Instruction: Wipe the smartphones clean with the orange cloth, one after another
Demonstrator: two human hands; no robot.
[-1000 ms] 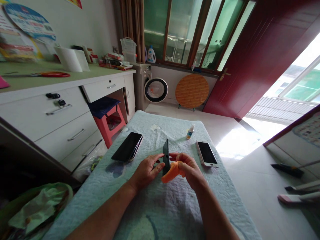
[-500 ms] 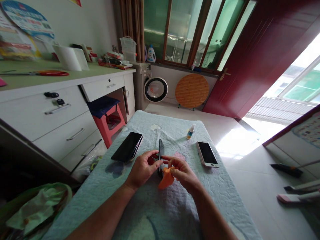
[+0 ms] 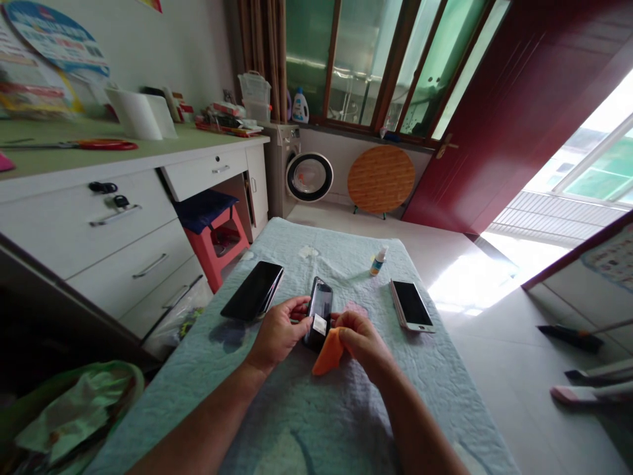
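Between my hands a black smartphone [image 3: 322, 302] is held tilted above the cloth-covered table, its glossy face turned toward me with a pale patch low on it. My left hand [image 3: 283, 332] grips the phone's left edge between thumb and fingers. In my right hand [image 3: 363, 342] an orange cloth [image 3: 328, 356] is pinched, hanging over the phone's lower right corner. The right fingertips are close to the phone's right edge; whether they touch it I cannot tell. A larger black tablet [image 3: 253, 290] lies to the left, and a white smartphone [image 3: 413, 305] to the right.
A small spray bottle [image 3: 378, 261] stands toward the back right of the table [image 3: 336, 244]. Left are a white drawer desk [image 3: 123, 251] and a red stool [image 3: 210, 254]. Behind, a washing machine's round door [image 3: 310, 177] hangs open beside a round wooden tabletop [image 3: 380, 178].
The phone has turned from nearly edge-on to showing its glossy face. My right fingers have shifted slightly to the right, still with the orange cloth.
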